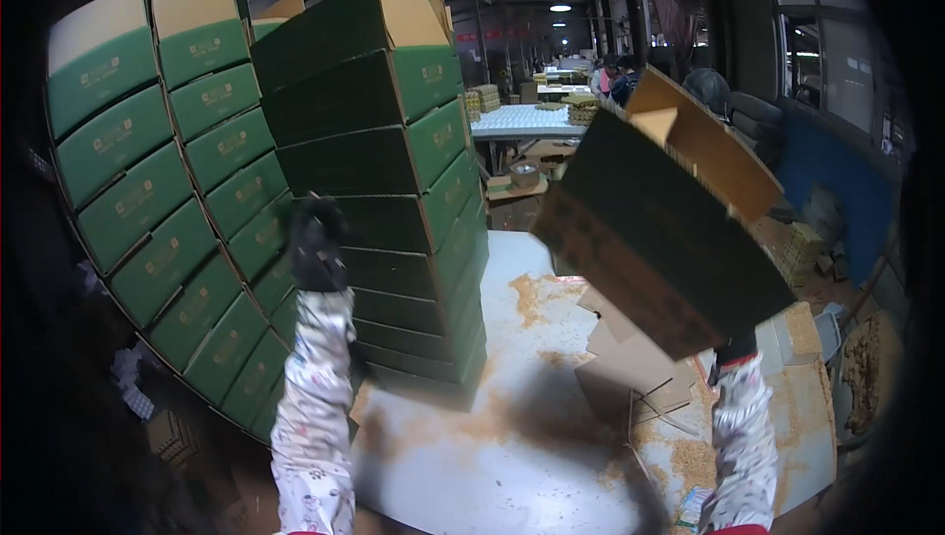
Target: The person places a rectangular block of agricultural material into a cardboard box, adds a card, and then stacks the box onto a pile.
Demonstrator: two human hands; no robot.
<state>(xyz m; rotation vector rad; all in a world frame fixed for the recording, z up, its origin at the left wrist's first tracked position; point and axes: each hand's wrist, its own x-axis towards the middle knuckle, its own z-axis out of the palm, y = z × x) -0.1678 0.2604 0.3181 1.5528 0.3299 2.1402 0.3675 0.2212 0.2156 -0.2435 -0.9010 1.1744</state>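
Note:
A green cardboard box [669, 230] with brown flaps hangs tilted over the right side of the table, its open top facing up and right. My right hand [736, 346], in a dark glove, grips its lower right corner; the box hides most of the fingers. On the left, my left hand [320, 240], also dark-gloved, is raised in front of a tall stack of green boxes [379, 171]. Its fingers blend into the dark box sides, so I cannot tell how they are bent or whether they touch the stack.
More green boxes [128, 200] are stacked in columns at the left. Flat cardboard pieces [620, 368] and brown crumbs lie on the white table [443, 476]. Farther back stand a table of white trays [527, 122], a tape roll [525, 176] and a person [615, 77].

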